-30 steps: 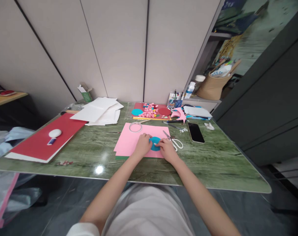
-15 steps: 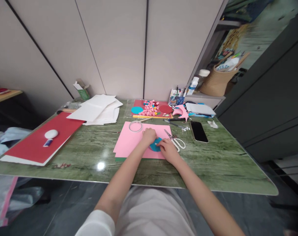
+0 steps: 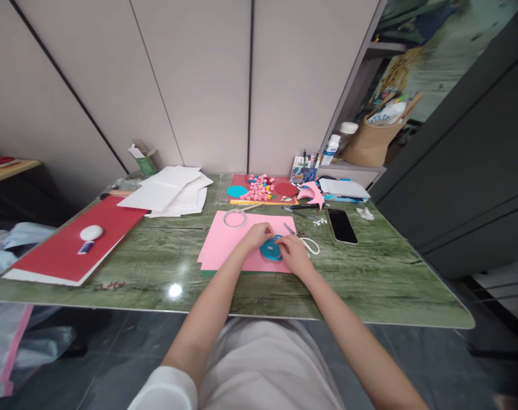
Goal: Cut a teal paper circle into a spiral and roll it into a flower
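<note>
A blue paper circle (image 3: pixel 270 250) with a small white piece at its middle is over a sheet of pink paper (image 3: pixel 224 245). My left hand (image 3: pixel 259 234) has its fingers pinched together at the circle's upper left edge. Closed at the right edge of the circle is my right hand (image 3: pixel 295 253), its fingertips over the blue paper. White-handled scissors (image 3: pixel 312 246) lie just beyond that hand, partly hidden by it. A round ring (image 3: pixel 235 218) rests on the upper left of the pink sheet.
A phone (image 3: pixel 342 226) lies to the right. At the back, pink foam-like bits (image 3: pixel 260 189) sit on red paper by another blue circle (image 3: pixel 237 192). On the left are white sheets (image 3: pixel 164 191) and a red sheet (image 3: pixel 57 250) bearing a white oval object (image 3: pixel 91 233).
The blue circle's edge looks slightly raised now, with both hands at its upper rim. My left fingers have drawn together, and the view has shifted a little.
</note>
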{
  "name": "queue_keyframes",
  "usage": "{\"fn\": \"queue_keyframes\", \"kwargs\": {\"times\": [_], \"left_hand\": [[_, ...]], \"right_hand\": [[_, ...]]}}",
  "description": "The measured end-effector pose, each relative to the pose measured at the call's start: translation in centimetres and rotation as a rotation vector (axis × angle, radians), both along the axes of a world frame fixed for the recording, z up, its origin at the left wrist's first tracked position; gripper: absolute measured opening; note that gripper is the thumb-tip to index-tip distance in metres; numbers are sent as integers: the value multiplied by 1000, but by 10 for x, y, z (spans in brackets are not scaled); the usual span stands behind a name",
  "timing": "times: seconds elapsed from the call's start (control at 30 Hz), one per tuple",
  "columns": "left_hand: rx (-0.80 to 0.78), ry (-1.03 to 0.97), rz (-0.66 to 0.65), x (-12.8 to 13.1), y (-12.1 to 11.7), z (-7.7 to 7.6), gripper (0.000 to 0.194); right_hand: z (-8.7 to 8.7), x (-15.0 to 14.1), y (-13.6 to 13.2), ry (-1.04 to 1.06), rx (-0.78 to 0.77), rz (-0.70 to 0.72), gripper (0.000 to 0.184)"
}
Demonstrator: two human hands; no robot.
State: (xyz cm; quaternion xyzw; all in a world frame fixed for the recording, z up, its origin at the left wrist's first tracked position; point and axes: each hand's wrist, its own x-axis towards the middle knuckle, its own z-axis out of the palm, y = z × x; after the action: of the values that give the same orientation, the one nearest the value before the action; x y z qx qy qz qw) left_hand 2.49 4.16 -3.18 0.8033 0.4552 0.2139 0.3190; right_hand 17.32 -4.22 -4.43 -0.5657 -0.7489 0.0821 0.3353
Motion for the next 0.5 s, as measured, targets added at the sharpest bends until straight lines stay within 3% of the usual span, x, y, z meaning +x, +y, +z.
{"fn": "queue_keyframes", "kwargs": {"times": [0.17, 0.27, 0.4, 0.5], "left_hand": [[-76, -124, -81, -8, 5, 3, 15], [-139, -235, -130, -7, 4, 4, 16], [-148, -318, -157, -2, -4, 13, 15], [-195, -386, -142, 0, -11, 25, 14]], "right_hand": [[6, 13, 6, 152, 85, -178, 27], [5, 16, 8, 236, 24, -130, 35], [2, 13, 9, 308, -36, -101, 23], [11, 10, 10, 341, -37, -88, 22]]}}
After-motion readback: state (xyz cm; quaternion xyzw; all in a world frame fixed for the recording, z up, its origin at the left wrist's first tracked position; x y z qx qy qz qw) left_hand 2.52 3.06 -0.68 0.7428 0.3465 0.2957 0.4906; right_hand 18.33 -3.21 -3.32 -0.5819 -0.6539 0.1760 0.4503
